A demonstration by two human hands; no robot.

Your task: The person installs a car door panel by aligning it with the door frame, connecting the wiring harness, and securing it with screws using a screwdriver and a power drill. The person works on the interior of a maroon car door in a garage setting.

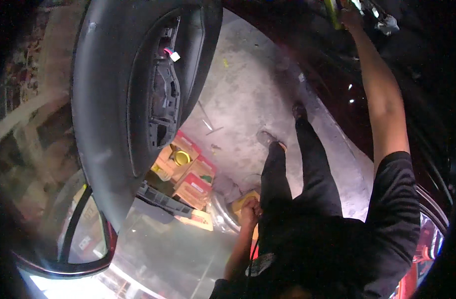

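Note:
My left hand [249, 212] is closed in a fist beside my left thigh; whatever it may hold is hidden. My right arm stretches to the far right, where my right hand [352, 20] is in the dark beside a yellow-green object [332, 13]. Its fingers are too dark to read. A pale, crumpled-looking piece [387, 24] lies just right of that hand. To my left, a black car door panel [106, 99] has an open recess [163, 99], from which a white connector [174, 56] on red wires sticks out.
Below the door panel is a dark plastic trim piece [163, 202]. Red and tan boxes [193, 187] and a round gold lid or tin [181, 158] sit on the concrete floor [238, 74]. A thin T-shaped tool [208, 124] lies nearby. The door mirror or window frame [83, 266] is lower left.

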